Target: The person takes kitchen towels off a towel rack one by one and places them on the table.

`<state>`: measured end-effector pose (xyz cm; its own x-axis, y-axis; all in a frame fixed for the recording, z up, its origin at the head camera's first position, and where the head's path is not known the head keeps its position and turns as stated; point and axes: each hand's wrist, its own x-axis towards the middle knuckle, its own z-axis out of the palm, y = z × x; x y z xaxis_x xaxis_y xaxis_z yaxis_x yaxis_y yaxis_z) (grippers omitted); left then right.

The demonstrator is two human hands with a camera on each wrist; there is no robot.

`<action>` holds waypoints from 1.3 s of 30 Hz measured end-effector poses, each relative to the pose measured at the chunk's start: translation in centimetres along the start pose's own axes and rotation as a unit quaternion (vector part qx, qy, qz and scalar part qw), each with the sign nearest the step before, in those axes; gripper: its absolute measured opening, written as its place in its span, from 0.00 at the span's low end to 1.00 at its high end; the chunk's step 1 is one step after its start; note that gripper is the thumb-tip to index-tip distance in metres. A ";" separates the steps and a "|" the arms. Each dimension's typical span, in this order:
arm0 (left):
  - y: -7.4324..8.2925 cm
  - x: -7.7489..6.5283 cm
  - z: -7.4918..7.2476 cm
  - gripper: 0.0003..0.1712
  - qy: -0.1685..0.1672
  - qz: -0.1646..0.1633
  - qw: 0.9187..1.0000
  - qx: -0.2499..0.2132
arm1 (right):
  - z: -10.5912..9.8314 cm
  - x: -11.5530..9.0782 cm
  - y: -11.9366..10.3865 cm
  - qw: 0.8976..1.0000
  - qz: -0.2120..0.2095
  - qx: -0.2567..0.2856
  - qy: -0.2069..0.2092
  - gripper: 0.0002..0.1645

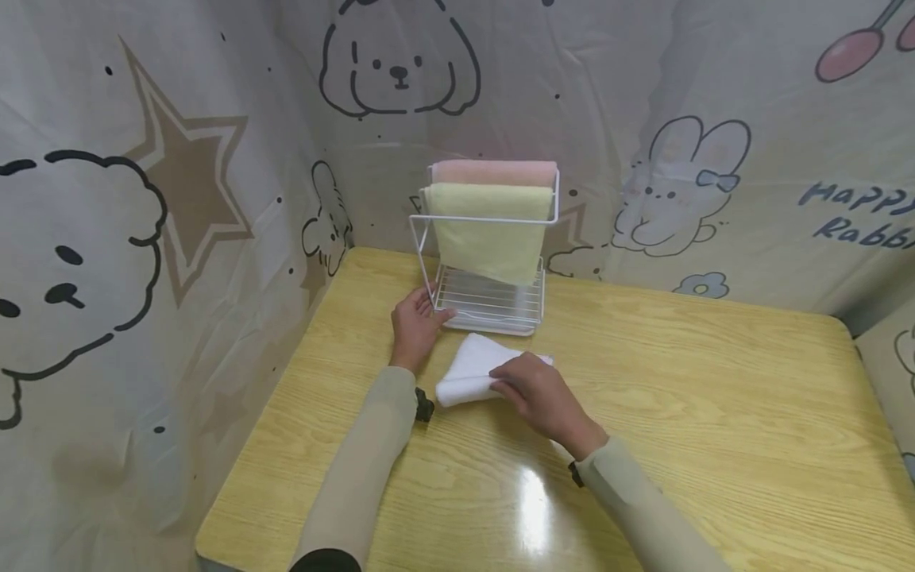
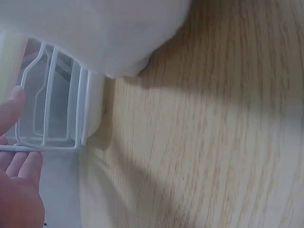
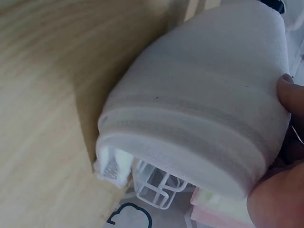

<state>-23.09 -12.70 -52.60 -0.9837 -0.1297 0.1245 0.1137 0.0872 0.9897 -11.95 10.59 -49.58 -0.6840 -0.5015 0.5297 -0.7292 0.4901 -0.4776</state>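
Towel seemingly pinched by right hand.

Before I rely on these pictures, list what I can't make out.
Head view: lower part of the pink cloth, hidden by the yellow cloth.
Left wrist view: part of the left hand, cut off by the edge.
Right wrist view: print on the label peeking from the white cloth, too blurred.

We see a wood-grain worktop and, behind it, a pale printed backdrop (one rabbit wears a blue bow).
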 end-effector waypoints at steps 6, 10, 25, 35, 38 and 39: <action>0.0 0.1 0.0 0.36 0.002 0.003 1.000 -0.002 | 0.5 -1.4 -0.6 1.000 0.008 0.010 -0.024 0.07; 0.1 0.1 0.1 0.35 0.005 0.001 1.000 -0.003 | 0.7 -2.2 -0.8 0.999 0.017 0.005 -0.040 0.07; 0.3 0.0 0.1 0.35 0.005 -0.017 1.000 0.004 | 1.8 -4.7 -1.6 0.994 0.014 -0.016 -0.110 0.07; 0.1 0.1 0.0 0.35 0.001 -0.019 1.000 0.007 | 3.3 -6.8 -1.6 0.991 0.016 -0.029 -0.127 0.08; 0.2 0.0 0.0 0.35 0.000 -0.018 1.000 0.009 | 3.5 -6.9 -1.6 0.991 0.022 -0.025 -0.128 0.07; 0.3 0.0 -0.1 0.35 0.000 -0.018 1.000 0.010 | 3.6 -7.0 -1.6 0.991 0.023 -0.023 -0.127 0.07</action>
<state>-23.05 -12.73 -52.34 -0.9872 -0.1328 0.0887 0.0752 0.1028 0.9919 -6.09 10.76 -55.04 -0.7036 -0.6389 0.3112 -0.6995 0.5455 -0.4616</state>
